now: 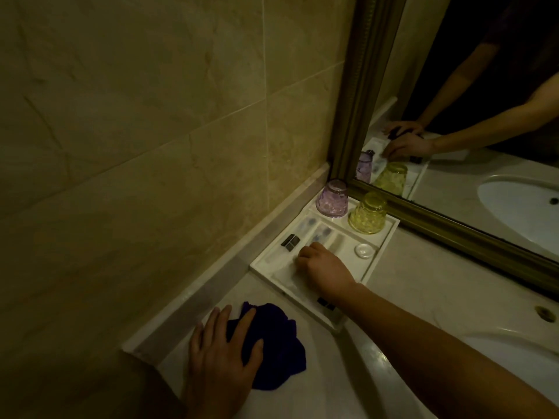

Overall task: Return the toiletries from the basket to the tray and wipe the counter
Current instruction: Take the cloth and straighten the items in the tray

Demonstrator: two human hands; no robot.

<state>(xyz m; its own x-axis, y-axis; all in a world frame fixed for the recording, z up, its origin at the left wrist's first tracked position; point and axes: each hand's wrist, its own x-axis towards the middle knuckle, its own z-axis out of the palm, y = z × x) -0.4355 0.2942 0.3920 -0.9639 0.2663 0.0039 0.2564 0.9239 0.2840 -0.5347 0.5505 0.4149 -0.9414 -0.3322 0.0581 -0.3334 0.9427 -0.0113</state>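
Observation:
A white compartment tray [381,257] sits on the counter in the corner by the wall and mirror. It holds wrapped toothbrushes [320,232], a small dark box [289,242], another dark box [326,304] near its front edge, and a clear round dish [365,251]. My right hand [322,269] is over the tray's middle with its fingers curled; what they hold is hidden. My left hand [222,355] lies flat with spread fingers on a dark blue cloth [272,346] on the counter. No basket is in view.
A purple glass [332,199] and a yellow glass [367,217] stand upside down at the tray's far end. The gold-framed mirror [360,95] rises behind. The sink basin [514,355] lies to the right. A tiled wall closes the left side.

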